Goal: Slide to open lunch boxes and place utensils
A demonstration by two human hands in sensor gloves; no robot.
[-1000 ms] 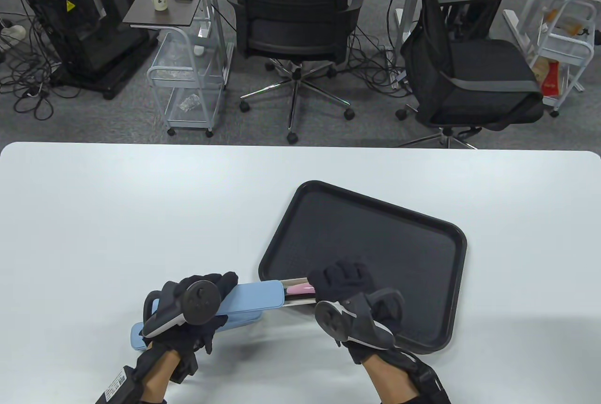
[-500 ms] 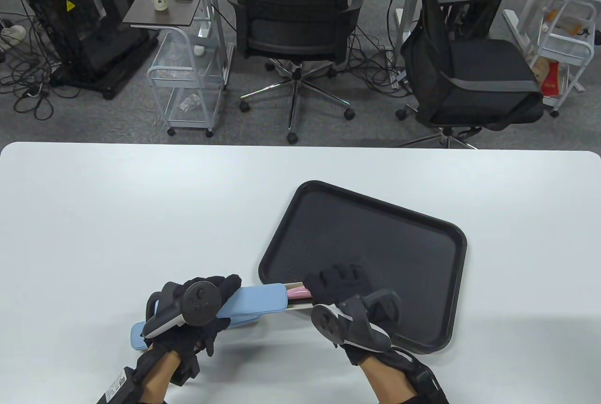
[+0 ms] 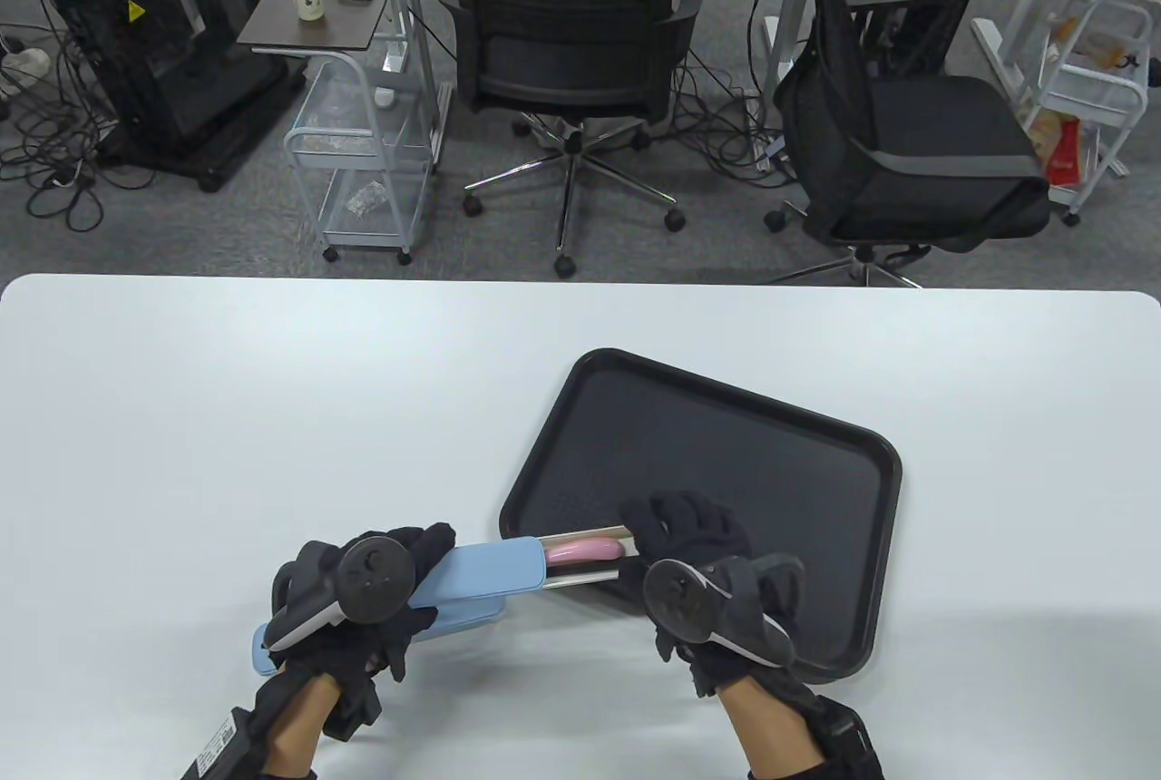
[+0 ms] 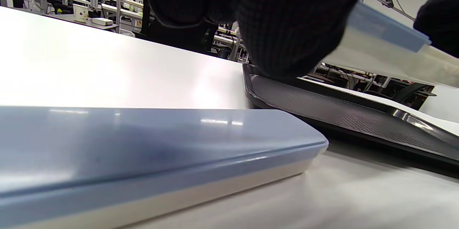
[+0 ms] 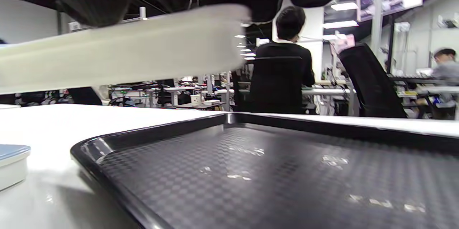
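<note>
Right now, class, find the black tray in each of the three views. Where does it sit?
Table view: black tray lies right of centre, its near edge under the right hand.
Left wrist view: tray at right, behind the blue box.
Right wrist view: tray fills the lower frame.
Shared landmark: white table.

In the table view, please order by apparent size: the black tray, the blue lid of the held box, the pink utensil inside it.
1. Black textured plastic tray, clearly largest.
2. Light blue sliding lid, partly covered by the left hand.
3. Pink utensil, only partly exposed, smallest.
</note>
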